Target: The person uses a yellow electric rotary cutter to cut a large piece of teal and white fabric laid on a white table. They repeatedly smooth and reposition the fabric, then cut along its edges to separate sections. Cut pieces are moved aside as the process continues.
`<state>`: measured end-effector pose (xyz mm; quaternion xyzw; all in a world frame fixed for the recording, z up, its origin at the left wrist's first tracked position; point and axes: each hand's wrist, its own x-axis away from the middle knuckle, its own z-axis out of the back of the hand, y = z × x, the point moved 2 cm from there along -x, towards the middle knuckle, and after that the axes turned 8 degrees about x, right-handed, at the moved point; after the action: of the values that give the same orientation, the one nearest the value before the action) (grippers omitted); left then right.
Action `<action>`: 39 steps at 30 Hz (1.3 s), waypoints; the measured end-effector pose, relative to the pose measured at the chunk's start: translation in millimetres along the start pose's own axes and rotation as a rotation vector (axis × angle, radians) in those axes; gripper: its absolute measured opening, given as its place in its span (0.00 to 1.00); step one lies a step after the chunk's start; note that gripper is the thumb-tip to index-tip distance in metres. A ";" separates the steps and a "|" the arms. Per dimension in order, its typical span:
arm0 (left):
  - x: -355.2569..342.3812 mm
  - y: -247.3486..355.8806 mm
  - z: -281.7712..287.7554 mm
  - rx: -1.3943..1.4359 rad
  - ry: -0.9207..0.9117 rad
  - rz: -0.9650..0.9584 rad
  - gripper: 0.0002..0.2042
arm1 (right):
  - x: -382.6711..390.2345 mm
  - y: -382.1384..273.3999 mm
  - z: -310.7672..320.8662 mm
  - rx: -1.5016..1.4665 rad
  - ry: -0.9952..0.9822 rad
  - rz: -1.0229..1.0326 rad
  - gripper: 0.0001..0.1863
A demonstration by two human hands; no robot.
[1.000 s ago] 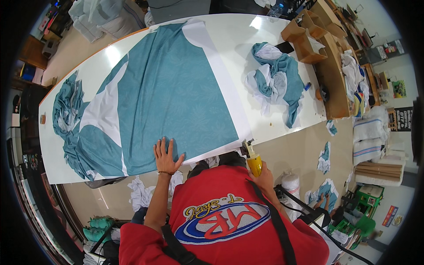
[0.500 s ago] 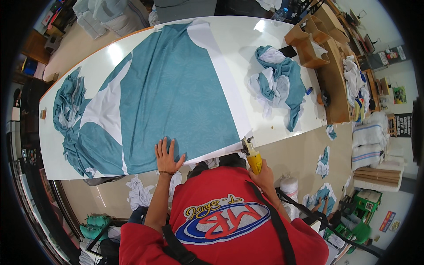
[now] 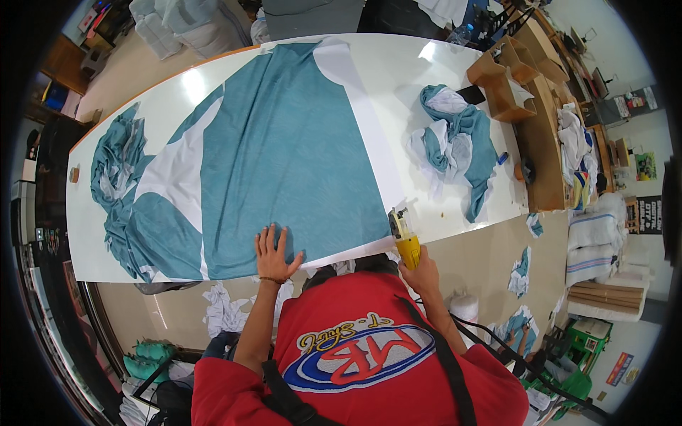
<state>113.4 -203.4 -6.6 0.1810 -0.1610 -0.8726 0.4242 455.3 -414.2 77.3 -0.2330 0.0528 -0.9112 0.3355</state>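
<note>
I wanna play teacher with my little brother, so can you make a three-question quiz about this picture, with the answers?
1. Which hand holds the yellow tool?
2. True or false: the fingers of the left hand rest on the teal cloth.
3. What is the main colour of the person's shirt? A) green B) red C) white

Key:
1. The right hand.
2. True.
3. B.
</note>
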 end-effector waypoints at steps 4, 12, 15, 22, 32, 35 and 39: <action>0.6 -0.3 -0.6 0.017 -0.017 0.009 0.39 | -16.6 -9.2 3.7 0.006 -0.016 0.005 0.32; -0.2 -0.3 0.4 0.026 -0.016 0.004 0.39 | -58.9 -38.8 15.0 0.043 -0.044 -0.006 0.32; -0.5 1.2 2.9 0.012 0.006 -0.005 0.37 | -76.2 -55.4 22.7 0.033 -0.069 -0.011 0.31; -2.2 1.3 4.8 0.026 0.010 -0.011 0.37 | -118.2 -91.1 35.8 0.041 -0.078 -0.023 0.33; 1.0 -1.6 5.6 0.080 0.009 -0.017 0.38 | -178.9 -129.2 42.1 0.077 -0.041 0.027 0.35; 1.9 -1.8 6.1 0.054 0.029 -0.032 0.37 | -192.9 -142.3 46.1 0.078 -0.039 0.045 0.36; 1.5 -2.1 6.7 0.044 0.009 -0.021 0.37 | -215.8 -153.5 46.2 0.097 -0.021 0.061 0.36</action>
<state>108.1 -202.4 -1.8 0.1958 -0.1762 -0.8724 0.4117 530.2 -156.0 73.0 -0.2244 0.0121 -0.8996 0.3744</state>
